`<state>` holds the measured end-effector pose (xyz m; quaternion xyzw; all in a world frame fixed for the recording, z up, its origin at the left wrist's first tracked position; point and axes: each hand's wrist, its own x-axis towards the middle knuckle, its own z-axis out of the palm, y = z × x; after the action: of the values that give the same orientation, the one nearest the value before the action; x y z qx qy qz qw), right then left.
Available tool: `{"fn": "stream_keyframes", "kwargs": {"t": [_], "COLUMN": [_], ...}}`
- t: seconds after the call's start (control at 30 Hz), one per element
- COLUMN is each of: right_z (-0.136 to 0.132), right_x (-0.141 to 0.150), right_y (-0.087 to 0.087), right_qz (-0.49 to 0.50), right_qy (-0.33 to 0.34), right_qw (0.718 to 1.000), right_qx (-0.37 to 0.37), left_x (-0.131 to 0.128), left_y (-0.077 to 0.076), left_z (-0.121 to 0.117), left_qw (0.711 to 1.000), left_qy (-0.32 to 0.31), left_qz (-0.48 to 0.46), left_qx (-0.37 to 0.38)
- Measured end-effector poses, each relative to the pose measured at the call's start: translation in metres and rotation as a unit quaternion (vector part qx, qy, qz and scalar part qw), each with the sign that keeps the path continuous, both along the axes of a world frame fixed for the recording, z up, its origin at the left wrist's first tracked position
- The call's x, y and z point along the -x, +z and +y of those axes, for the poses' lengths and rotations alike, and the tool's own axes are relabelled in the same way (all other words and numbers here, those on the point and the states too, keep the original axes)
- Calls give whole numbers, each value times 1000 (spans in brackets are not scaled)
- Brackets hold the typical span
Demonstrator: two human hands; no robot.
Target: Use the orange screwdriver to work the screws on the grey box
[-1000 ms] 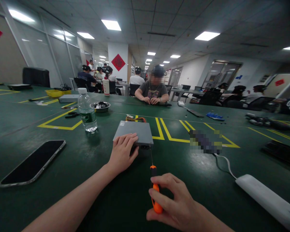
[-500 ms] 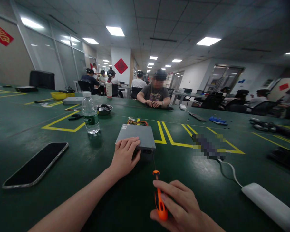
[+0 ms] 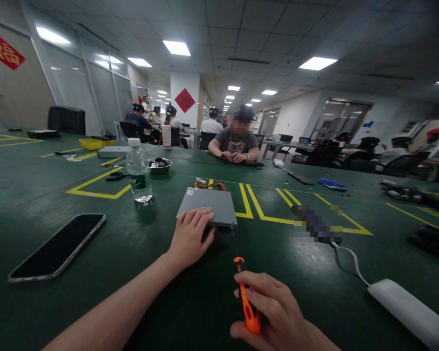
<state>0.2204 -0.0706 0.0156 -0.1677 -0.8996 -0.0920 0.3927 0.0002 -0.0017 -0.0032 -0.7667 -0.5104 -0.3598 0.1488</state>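
Note:
A grey metal computer power supply (image 3: pixel 215 202) lies flat on the green table, its bundle of coloured wires (image 3: pixel 210 185) at the far side. My left hand (image 3: pixel 192 231) grips its near left corner, fingers on the top and thumb against the front face. In my right hand (image 3: pixel 270 302) is an orange and black screwdriver (image 3: pixel 249 312), held by the handle between thumb and fingers. Its thin shaft points away from me, and the tip meets the front face near the right corner, beside the power socket. Whether a screw sits under the tip is too small to tell.
Left of the power supply stand a water bottle (image 3: pixel 138 170) and a metal bowl (image 3: pixel 161 165) of small parts. A phone (image 3: pixel 60 248) lies at the near left. On the right are a white power bank (image 3: pixel 406 304) with a cable and a blue object (image 3: pixel 332 184). Someone sits opposite.
The view has tilted and shifted slightly, moving everything a little right and down. The screwdriver handle has turned in my right hand and leans more to the right. My left hand keeps its hold.

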Motion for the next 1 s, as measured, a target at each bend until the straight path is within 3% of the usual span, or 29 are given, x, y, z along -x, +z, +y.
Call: {"fn": "stream_keyframes", "kwargs": {"t": [0.1, 0.23, 0.33, 0.47, 0.67, 0.83, 1.0], "right_z": [0, 0, 0, 0, -1, 2, 2], "right_x": [-3, 0, 2, 0, 1, -5, -4], "right_y": [-2, 3, 2, -3, 0, -9, -11], "right_qz": [-19, -66, -33, 5, -66, -16, -54], "right_qy": [15, 2, 4, 1, 1, 12, 51], "right_qw": [999, 998, 999, 1000, 998, 1000, 997], "right_qx": [32, 1, -26, -3, -5, -16, -24], "left_x": [0, 1, 1, 0, 0, 0, 0], "left_y": [1, 0, 0, 0, 1, -1, -1], "left_z": [0, 0, 0, 0, 0, 0, 0], "left_qw": [1000, 1000, 1000, 1000, 1000, 1000, 1000], "left_qy": [-1, -4, -2, -2, -2, -4, -3], "left_qz": [0, -1, -2, 0, -6, -8, -4], "left_qx": [2, 1, 4, 8, 0, 5, 11]}}
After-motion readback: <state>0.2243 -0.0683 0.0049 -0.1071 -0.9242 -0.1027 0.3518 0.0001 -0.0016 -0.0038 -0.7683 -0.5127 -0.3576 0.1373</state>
